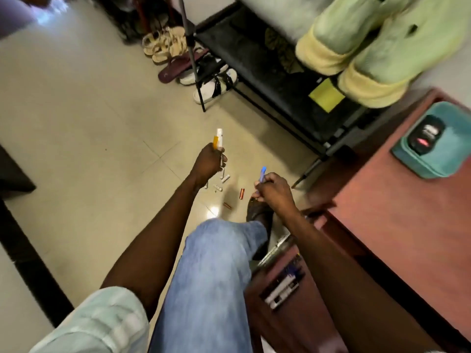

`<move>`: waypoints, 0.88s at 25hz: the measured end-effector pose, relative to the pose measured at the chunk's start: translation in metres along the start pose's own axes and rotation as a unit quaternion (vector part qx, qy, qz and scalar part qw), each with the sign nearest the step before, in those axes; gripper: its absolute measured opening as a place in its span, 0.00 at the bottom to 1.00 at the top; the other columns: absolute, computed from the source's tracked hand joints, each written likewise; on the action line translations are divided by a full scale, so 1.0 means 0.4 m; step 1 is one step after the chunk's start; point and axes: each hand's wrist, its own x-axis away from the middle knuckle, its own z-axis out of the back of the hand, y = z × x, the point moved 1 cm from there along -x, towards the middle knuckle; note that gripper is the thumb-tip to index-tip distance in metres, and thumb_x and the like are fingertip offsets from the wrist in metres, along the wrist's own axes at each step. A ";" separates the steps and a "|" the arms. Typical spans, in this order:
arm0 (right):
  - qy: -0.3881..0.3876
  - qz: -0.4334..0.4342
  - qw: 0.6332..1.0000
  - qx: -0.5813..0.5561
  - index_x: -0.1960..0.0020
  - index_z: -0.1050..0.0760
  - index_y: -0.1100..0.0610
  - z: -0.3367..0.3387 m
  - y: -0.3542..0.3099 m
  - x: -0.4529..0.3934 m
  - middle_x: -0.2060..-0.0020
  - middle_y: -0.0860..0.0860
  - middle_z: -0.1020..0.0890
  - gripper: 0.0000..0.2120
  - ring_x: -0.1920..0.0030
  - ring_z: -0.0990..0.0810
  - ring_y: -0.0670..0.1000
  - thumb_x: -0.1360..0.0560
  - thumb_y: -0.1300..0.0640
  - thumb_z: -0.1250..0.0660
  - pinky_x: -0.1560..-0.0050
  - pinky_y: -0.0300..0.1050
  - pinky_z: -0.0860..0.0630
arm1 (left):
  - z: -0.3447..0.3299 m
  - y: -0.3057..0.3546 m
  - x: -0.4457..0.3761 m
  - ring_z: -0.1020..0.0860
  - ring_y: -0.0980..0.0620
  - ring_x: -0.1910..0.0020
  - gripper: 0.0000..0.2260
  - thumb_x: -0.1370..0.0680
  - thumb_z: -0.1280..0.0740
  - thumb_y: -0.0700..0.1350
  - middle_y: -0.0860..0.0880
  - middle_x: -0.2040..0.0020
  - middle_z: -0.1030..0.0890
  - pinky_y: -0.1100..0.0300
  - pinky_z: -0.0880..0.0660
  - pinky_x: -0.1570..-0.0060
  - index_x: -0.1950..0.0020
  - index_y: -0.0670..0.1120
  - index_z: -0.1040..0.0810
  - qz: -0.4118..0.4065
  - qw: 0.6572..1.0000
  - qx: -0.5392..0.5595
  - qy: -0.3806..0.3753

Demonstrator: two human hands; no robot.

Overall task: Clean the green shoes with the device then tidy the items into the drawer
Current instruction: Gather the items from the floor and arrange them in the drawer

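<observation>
My left hand (207, 164) grips a bunch of pens or markers, with a white one (220, 137) and an orange one (215, 142) sticking up. My right hand (272, 189) holds a blue-capped pen (262, 173). Between the hands, small white items (224, 179) and an orange cylinder (241, 194) lie scattered on the tile floor. The pale green fuzzy shoes (377, 47) stand on top of the black shoe rack at the upper right. The open drawer (288, 278) of the reddish wooden cabinet, at my right knee, has pens and dark items inside. A teal device (433, 141) lies on the cabinet top.
The black shoe rack (267, 72) stands ahead with sandals and white slippers (204, 77) on the floor beside it. A tripod leg (193, 59) stands in front of them. My jeans-clad knee (216, 263) is in the foreground. A dark furniture edge (15, 174) runs along the left.
</observation>
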 end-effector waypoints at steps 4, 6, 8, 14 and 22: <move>0.053 0.064 0.997 -0.003 0.68 0.26 0.54 0.150 -0.042 0.252 0.69 0.52 0.20 0.11 0.67 0.23 0.50 0.29 0.61 0.28 0.66 0.46 0.27 | -0.046 0.203 0.276 0.22 0.53 0.67 0.05 0.16 0.45 0.41 0.45 0.62 0.21 0.62 0.24 0.65 0.44 0.42 0.31 -0.095 0.993 0.031 -0.056; 0.077 0.076 0.994 -0.017 0.68 0.24 0.55 0.219 -0.022 0.358 0.70 0.53 0.20 0.11 0.68 0.25 0.50 0.30 0.64 0.28 0.67 0.43 0.29 | -0.103 0.251 0.418 0.20 0.53 0.66 0.05 0.16 0.46 0.39 0.45 0.60 0.20 0.60 0.23 0.62 0.42 0.43 0.32 -0.096 0.990 0.050 -0.095; 0.085 0.067 0.993 -0.054 0.65 0.23 0.58 0.276 0.019 0.442 0.69 0.55 0.21 0.09 0.70 0.26 0.50 0.29 0.66 0.29 0.68 0.41 0.28 | -0.178 0.257 0.544 0.19 0.50 0.63 0.06 0.17 0.46 0.37 0.43 0.58 0.20 0.57 0.22 0.60 0.43 0.41 0.31 -0.056 0.986 0.059 -0.146; 0.141 -0.081 0.977 -0.136 0.62 0.26 0.64 0.373 0.267 0.566 0.75 0.57 0.24 0.07 0.78 0.28 0.48 0.26 0.70 0.32 0.77 0.37 0.30 | -0.399 0.152 0.725 0.21 0.45 0.63 0.07 0.18 0.47 0.33 0.40 0.59 0.22 0.52 0.23 0.59 0.45 0.37 0.31 0.075 0.959 -0.016 -0.274; 0.076 -0.293 0.947 -0.106 0.69 0.27 0.63 0.268 0.511 0.550 0.85 0.50 0.26 0.13 0.83 0.28 0.45 0.27 0.71 0.32 0.80 0.33 0.33 | -0.475 0.111 0.641 0.22 0.46 0.62 0.08 0.18 0.46 0.35 0.41 0.60 0.22 0.51 0.24 0.56 0.41 0.37 0.31 0.134 0.965 0.004 -0.223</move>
